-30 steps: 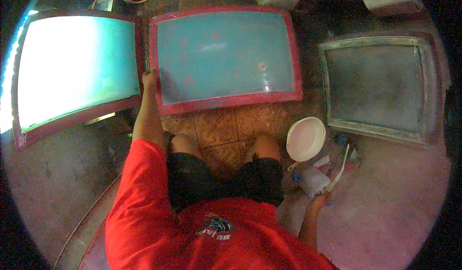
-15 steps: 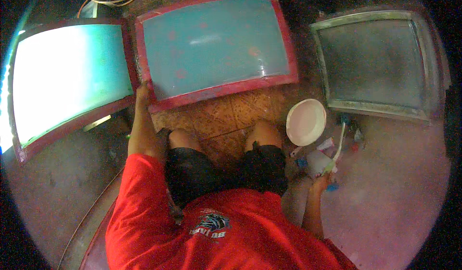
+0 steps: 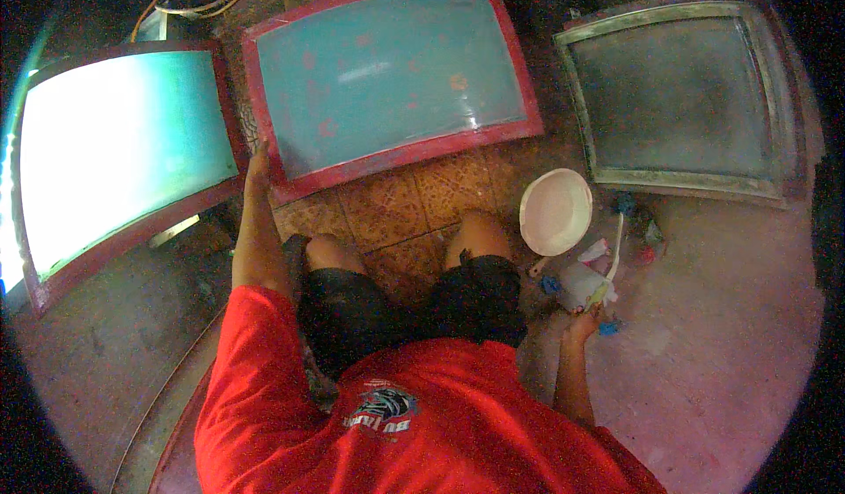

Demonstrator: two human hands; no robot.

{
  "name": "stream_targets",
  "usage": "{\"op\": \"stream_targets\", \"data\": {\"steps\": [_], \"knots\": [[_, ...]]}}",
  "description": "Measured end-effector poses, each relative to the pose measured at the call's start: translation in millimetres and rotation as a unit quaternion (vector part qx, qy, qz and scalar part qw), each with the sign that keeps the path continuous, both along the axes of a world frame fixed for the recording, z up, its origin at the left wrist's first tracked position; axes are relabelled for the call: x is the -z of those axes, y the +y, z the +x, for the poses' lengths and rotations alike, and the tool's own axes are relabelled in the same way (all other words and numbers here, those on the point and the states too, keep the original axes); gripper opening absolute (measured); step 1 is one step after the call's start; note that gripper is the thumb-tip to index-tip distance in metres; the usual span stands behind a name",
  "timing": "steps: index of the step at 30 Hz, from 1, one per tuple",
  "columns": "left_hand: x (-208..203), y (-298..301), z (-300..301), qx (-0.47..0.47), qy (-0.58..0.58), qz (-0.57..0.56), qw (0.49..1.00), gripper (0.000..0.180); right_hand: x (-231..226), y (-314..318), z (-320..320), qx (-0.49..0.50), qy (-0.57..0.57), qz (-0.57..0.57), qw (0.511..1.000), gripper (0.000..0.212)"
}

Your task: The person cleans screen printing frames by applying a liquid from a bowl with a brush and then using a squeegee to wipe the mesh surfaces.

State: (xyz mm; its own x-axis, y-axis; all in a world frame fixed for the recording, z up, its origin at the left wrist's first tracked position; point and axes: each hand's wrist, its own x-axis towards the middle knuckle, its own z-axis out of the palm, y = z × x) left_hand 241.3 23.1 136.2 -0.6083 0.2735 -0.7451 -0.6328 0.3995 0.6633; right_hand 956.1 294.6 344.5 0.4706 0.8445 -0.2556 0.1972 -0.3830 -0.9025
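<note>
A mesh screen with teal mesh and a red frame (image 3: 400, 161) is propped in front of my knees, with faint reddish flower-like marks on it. My left hand (image 3: 258, 164) is closed on the lower part of its left side bar. Low on the right, my right hand (image 3: 581, 322) is at a whitish container (image 3: 576, 283) on the floor. Its fingers look closed around something small, by a yellow-green piece (image 3: 600, 295); what exactly they hold is too small to make out. A long white-handled brush (image 3: 618, 246) with a dark blue head lies just beyond.
On the left, another red-framed screen (image 3: 132, 133) glows with bright light. A grey-framed screen (image 3: 687, 186) leans at the right. Between it and my knees stands a pale oval basin (image 3: 556, 212). Blue caps (image 3: 608, 328) lie near my right hand. Cables (image 3: 207, 5) coil at the back left.
My right hand has shifted slightly left and away from the brush handle's near end. My left hand stays on the frame. The whole view has shifted a little.
</note>
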Motion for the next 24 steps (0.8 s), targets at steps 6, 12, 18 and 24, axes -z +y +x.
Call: {"op": "stream_targets", "data": {"steps": [6, 12, 18, 24], "knots": [[-13.9, 4.2, 15.0, -0.072, 0.045, 0.061, 0.995, 0.071, 12.7, 1.8, 12.1, -0.003, 0.011, 0.002, 1.000, 0.031], [7.9, 9.7, -6.2, -0.083, 0.176, -0.166, 0.967, 0.059, 5.2, 6.6, 9.0, -0.008, 0.060, -0.021, 0.998, 0.027], [-107.9, 132.5, 139.7, -0.028, 0.518, -0.055, 0.853, 0.038, 0.1, 1.6, -18.2, 0.026, -0.013, 0.037, 0.999, 0.031], [-142.6, 258.6, 365.0, 0.403, 0.163, 0.007, 0.901, 0.073, 40.9, 15.8, 29.2, 0.004, 0.085, 0.023, 0.996, 0.032]]}}
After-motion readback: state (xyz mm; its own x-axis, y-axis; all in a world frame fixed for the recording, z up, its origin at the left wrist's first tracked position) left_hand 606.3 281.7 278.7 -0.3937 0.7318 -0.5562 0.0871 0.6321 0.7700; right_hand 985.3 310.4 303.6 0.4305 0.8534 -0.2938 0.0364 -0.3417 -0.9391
